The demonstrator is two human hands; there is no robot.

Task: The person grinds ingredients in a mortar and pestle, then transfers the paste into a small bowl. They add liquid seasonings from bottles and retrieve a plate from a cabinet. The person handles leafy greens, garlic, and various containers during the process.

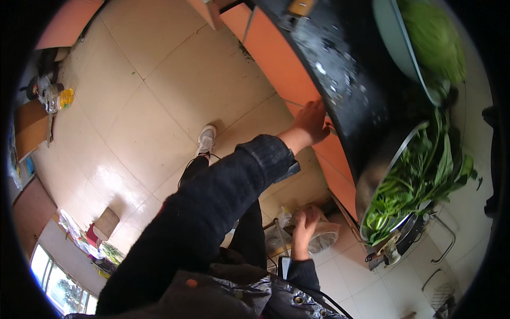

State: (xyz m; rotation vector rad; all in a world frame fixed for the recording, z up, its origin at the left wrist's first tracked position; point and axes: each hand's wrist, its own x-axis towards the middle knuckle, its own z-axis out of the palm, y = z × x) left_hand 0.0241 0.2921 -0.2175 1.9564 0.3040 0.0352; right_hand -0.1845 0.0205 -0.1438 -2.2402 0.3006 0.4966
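My left hand (312, 121) reaches to the front edge of the black countertop (338, 127), against the orange cabinet front (275, 60). Its fingers are bent at the edge, and what they may grip is hidden. Lower down, my right hand (306, 223) is over or beside a bin with a clear plastic liner (323, 239). Its fingers are partly curled, and its palm side is not clear. On the counter, leafy green vegetables (410, 187) fill a metal basin (370, 179). Behind it stands a pale green basin (398, 44) with a green cabbage-like vegetable (434, 40).
Water and small scraps lie on the counter near a wooden-handled tool (301, 8). A faucet-like metal fitting (392, 253) is by the counter's end. On the tiled floor (151, 107) stand a small stool (104, 224) at lower left and bottles (51, 95) at far left.
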